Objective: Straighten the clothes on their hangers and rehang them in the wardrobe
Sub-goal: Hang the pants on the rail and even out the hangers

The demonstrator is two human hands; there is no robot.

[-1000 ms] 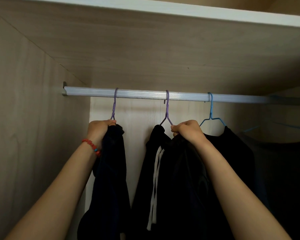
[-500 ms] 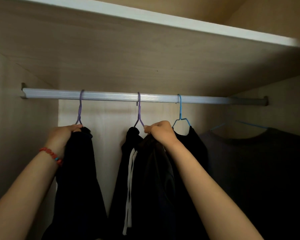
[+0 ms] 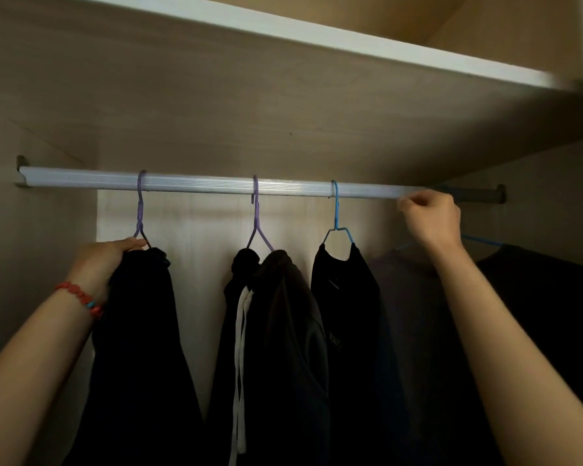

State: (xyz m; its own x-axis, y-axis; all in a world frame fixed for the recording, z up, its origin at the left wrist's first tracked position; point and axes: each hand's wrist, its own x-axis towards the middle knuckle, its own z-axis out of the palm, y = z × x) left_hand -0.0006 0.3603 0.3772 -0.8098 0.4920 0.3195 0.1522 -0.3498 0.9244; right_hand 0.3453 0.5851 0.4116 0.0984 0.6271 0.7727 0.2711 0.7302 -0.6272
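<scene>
Wardrobe rail (image 3: 216,186) carries four hangers, all hooked on.

Left hand (image 3: 106,255): fingers curled over the shoulder of the far-left dark garment (image 3: 138,331), right at the base of the left purple hanger (image 3: 141,210). It grips cloth and hanger top together. Red bead bracelet (image 3: 81,297) on that wrist.

Right hand (image 3: 429,218): up at the rail near its right end, fingers curled as if pinching the hook of the right blue hanger (image 3: 478,242). The hook itself is hidden behind the hand, so I can't tell whether it actually holds it or only touches the rail.

Middle purple hanger (image 3: 257,220): dark hooded top with white drawstrings (image 3: 276,331), bunched at the neck, one shoulder riding higher than the other. Nobody is touching it.

Left blue hanger (image 3: 336,223): black shirt (image 3: 344,314), neck sits roughly centred and hangs fairly flat.

Right blue hanger: grey-purple shirt (image 3: 411,297) and a darker piece at far right, spread wide and facing the camera rather than edge-on.

Progress, my read:
- Everything is on the rail; nothing visible waiting off it.
- Black shirt looks done.
- Hooded top looks like it needs squaring.
- Far-left garment is in hand.
- Right hanger likely next: turn or slide it.

Roughly mid-task. Lower parts of the clothes are too dark to judge.
</scene>
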